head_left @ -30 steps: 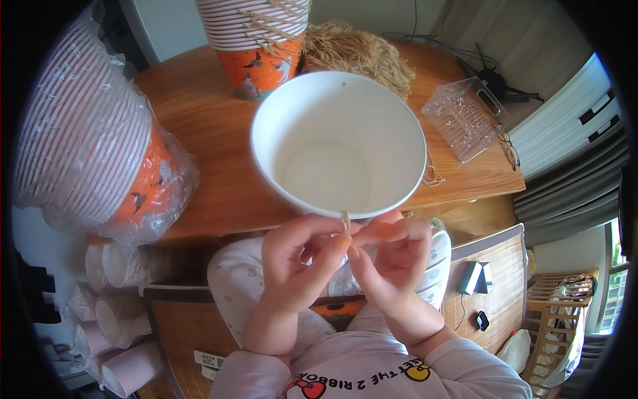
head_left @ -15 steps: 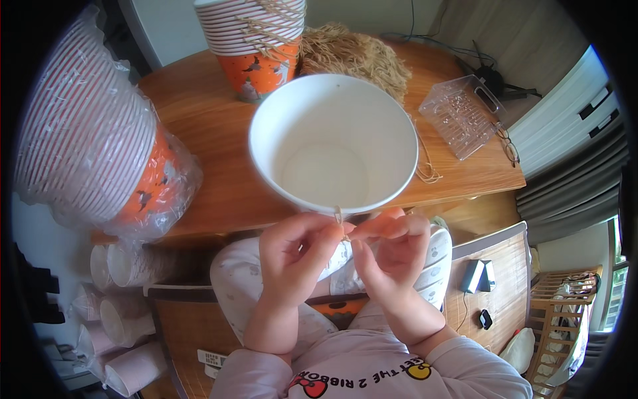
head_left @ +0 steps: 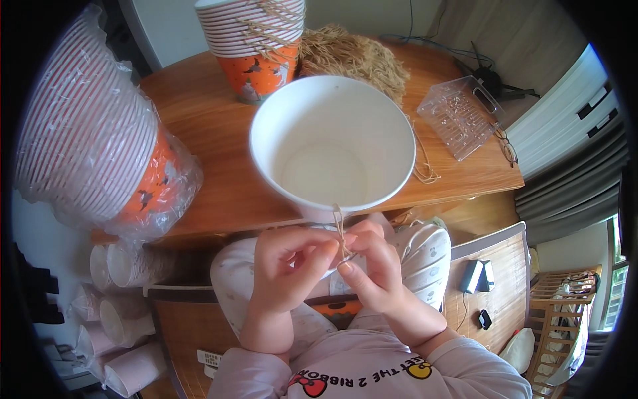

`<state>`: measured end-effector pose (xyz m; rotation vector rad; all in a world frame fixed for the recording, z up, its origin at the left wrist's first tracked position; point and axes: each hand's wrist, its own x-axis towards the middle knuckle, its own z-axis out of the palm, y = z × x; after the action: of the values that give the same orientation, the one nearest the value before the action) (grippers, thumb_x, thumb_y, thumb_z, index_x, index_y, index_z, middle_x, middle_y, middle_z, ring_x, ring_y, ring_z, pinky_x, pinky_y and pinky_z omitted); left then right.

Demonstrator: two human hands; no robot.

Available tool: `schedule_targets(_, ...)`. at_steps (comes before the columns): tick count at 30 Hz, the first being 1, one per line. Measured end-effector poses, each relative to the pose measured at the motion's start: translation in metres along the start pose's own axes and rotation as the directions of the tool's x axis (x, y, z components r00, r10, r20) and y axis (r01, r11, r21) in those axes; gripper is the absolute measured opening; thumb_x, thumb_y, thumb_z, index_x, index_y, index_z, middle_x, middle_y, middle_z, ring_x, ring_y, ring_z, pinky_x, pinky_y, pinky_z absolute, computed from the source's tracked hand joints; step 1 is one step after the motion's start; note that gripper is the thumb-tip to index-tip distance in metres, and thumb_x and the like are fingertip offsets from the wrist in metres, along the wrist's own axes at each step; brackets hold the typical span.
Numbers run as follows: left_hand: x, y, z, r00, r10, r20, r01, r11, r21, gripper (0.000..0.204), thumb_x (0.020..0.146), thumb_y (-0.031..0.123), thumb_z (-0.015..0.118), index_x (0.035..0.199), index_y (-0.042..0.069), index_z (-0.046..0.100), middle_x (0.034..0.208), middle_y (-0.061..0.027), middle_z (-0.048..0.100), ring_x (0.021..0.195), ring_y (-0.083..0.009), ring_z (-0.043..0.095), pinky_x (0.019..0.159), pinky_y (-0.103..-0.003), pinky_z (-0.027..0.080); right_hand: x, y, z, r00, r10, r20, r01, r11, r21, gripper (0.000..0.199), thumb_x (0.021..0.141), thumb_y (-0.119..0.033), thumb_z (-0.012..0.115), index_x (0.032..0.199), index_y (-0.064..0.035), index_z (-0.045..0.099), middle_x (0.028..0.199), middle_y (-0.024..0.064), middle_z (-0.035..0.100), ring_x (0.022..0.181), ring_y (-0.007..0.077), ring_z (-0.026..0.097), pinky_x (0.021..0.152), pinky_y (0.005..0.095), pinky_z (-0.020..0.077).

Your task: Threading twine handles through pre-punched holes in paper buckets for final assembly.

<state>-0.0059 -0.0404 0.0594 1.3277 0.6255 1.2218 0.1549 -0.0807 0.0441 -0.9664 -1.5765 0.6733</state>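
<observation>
A large white paper bucket [head_left: 325, 169] stands at the table's near edge with its mouth tipped toward me. From the near side of its rim runs a thin tan cord [head_left: 341, 229], down to my fingertips. My left hand [head_left: 292, 266] pinches the cord between thumb and forefinger. Close beside it, my right hand [head_left: 375, 266] also pinches the cord, thumb and forefinger together. Where the cord passes between my fingers, its ends are mostly hidden.
A stack of orange-printed buckets [head_left: 259, 66] with cords stands at the back, next to a heap of tan cords [head_left: 359, 56]. Bagged buckets [head_left: 100, 146] fill the left. A clear plastic box [head_left: 458, 116] and eyeglasses [head_left: 507, 145] lie right. Wrapped cups [head_left: 136, 369] sit lower left.
Both hands have moved slightly down, toward me, drawing a longer stretch of cord from the rim. My right fingers have closed in nearer the left ones. The bucket has barely shifted.
</observation>
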Motion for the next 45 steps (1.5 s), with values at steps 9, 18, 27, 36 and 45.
schedule_targets(9, 0.005, -0.001, 0.009, 0.998, -0.055, -0.005, 0.054, 0.988, -0.143, 0.012, 0.092, 0.006, 0.067, 0.095, -0.003, 0.074, 0.077, -0.0025, 0.069, 0.066, -0.0018, 0.055, 0.055, -0.017, 0.04, 0.001, -0.001, -0.002, 0.99, -0.138, 0.0, 0.137, 0.985, -0.1, 0.008, 0.083, -0.01, 0.072, 0.09, -0.0085, 0.068, 0.076, -0.0003, 0.061, 0.077, 0.0197, 0.054, 0.081, 0.0328, 0.0349)
schedule_targets(18, 0.014, 0.01, 0.027, 0.972, -0.087, -0.219, 0.06, 0.99, -0.126, 0.017, 0.091, 0.01, 0.065, 0.085, -0.005, 0.072, 0.061, -0.0013, 0.062, 0.051, 0.0, 0.041, 0.053, -0.02, 0.035, 0.0, -0.007, 0.001, 0.964, -0.247, 0.101, 0.262, 0.946, -0.191, 0.013, 0.071, -0.006, 0.072, 0.081, -0.0114, 0.066, 0.076, -0.0021, 0.061, 0.077, 0.0185, 0.054, 0.08, 0.0341, 0.0332)
schedule_targets(27, 0.007, -0.02, 0.007, 0.813, 0.505, -0.289, -0.382, 0.838, 0.39, 0.03, 0.094, 0.028, 0.058, 0.084, 0.0, 0.058, 0.066, -0.0036, 0.05, 0.059, -0.0118, 0.043, 0.06, -0.028, 0.037, -0.006, -0.019, -0.008, 0.982, -0.175, 0.072, 0.172, 0.984, 0.042, 0.01, 0.085, -0.013, 0.069, 0.092, -0.0069, 0.068, 0.075, -0.0023, 0.061, 0.071, 0.0163, 0.054, 0.077, 0.0328, 0.0344)
schedule_targets(36, 0.038, -0.052, 0.028, 0.673, 0.717, -0.179, -0.496, 0.618, 0.61, 0.122, 0.072, 0.038, 0.088, 0.152, 0.014, 0.0, 0.154, -0.0314, 0.015, 0.138, -0.0425, 0.035, 0.109, -0.053, 0.038, 0.006, -0.058, -0.014, 0.917, -0.374, 0.143, 0.363, 0.927, 0.097, 0.017, 0.09, -0.019, 0.069, 0.098, -0.0047, 0.065, 0.077, 0.0017, 0.063, 0.071, 0.0182, 0.054, 0.076, 0.0335, 0.0349)
schedule_targets(45, 0.023, -0.03, 0.012, 0.936, 0.315, -0.156, -0.333, 0.937, -0.106, 0.104, 0.082, 0.058, 0.067, 0.155, 0.01, 0.011, 0.154, -0.0216, 0.028, 0.139, -0.0359, 0.038, 0.113, -0.052, 0.034, -0.001, -0.071, -0.041, 0.895, -0.285, -0.342, 0.388, 0.877, 0.285, 0.022, 0.092, -0.024, 0.071, 0.086, -0.0126, 0.053, 0.064, -0.0033, 0.057, 0.068, 0.0159, 0.05, 0.067, 0.0337, 0.0346)
